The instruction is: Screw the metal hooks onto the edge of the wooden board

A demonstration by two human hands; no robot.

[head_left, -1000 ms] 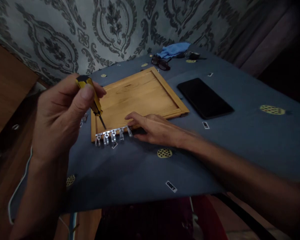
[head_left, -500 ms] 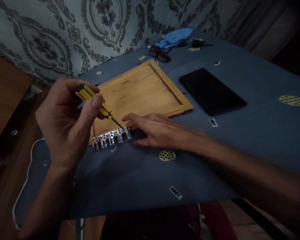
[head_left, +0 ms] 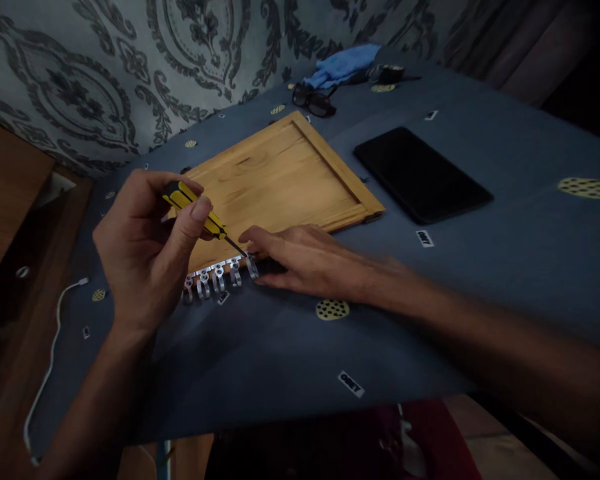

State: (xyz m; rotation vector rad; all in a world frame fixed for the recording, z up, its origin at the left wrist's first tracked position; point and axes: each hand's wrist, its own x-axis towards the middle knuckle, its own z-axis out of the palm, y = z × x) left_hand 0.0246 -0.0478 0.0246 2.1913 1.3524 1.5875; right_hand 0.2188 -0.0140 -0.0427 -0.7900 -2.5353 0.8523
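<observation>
I count two bare hands on my feed. The left hand [head_left: 143, 257] has its fingers closed on one screwdriver [head_left: 216, 227], yellow and black, gripped by the handle between thumb and fingers. Its blade slants down and to the right, away from those fingers, and its tip ends just beside the right index fingertip; whether it touches metal there, I cannot tell.

Below the left fingertips, one metal strip [head_left: 234, 259] lies along the near edge of one wooden board [head_left: 270, 177], and I make out five silvery hooks [head_left: 219, 279] hanging from it. The right hand [head_left: 313, 263] is spread at the strip's right end, index finger over the board and thumb just beside the fifth hook; I can't tell whether the two press on anything.

The board lies flat, beyond the fingers of both hands, its raised border framing a single recessed panel.

Well beyond the right fingers, to their right, I have one black tablet-like slab [head_left: 423, 177]. Farther off, past the board, sit one pair of sunglasses [head_left: 314, 102] and one blue cloth [head_left: 343, 65]. Well left of the left fingers, one white cable [head_left: 55, 340] trails along the covered table [head_left: 410, 360].
</observation>
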